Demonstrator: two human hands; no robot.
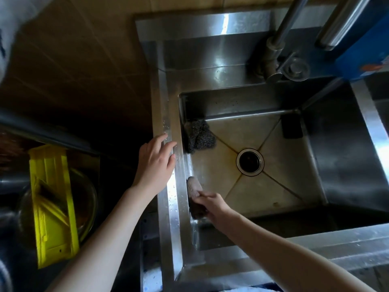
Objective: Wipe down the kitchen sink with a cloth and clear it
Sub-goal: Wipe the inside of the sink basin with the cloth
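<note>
Right hand (212, 204) is gripping the cloth (194, 189), wiping the sink (347, 154) wall at 8 o'clock; left hand (155, 161) is resting open on the rim. Scourer (200, 135) and pad (292, 126) are awaiting clearing.

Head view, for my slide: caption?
Right hand presses a brown cloth against the steel sink's wall; left hand rests on its rim.

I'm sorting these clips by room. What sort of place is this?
Most likely a kitchen: a steel sink with a tap behind it, a wire scourer inside, and the right hand holding a cloth against the sink's wall.
</note>
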